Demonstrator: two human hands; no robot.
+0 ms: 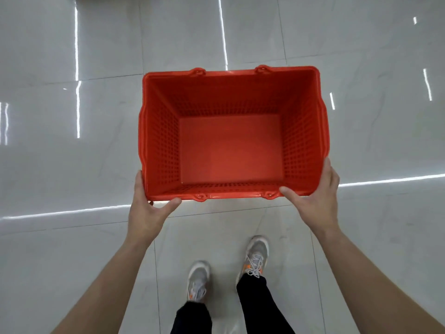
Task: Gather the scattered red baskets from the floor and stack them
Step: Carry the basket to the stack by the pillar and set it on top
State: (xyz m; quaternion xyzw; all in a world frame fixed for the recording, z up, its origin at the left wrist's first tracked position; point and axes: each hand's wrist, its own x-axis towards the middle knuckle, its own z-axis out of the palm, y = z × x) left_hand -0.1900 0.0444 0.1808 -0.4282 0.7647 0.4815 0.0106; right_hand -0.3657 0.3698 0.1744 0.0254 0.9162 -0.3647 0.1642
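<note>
A person standing on a pale tiled floor (72, 261) holds a red basket (301, 141) out in front of them at the centre of the frame, mouth up and empty. The basket is rectangular plastic with a solid flat bottom and four walls pierced by a grid of small holes. The walls slope outward to a thick rim with rounded corners. Two moulded lugs sit on the far rim and two on the near rim.

The left hand (147, 210) grasps the near-left corner, thumb lying along the near rim and fingers out of sight behind the left wall. The right hand (317, 201) grasps the near-right corner, thumb hooked over the near rim and fingers pressed to the outside of the right wall. Both bare forearms run down to the lower corners of the frame.

Below the basket are the person's grey shoes, the left shoe (198, 279) set nearer the bottom edge than the right shoe (256, 255), and black trousers (260, 307).

Glossy tiles spread out on every side of the basket, to the left, right and top edges of the frame. They are crossed only by thin grout lines and bright streaks of reflected light (78, 104).
</note>
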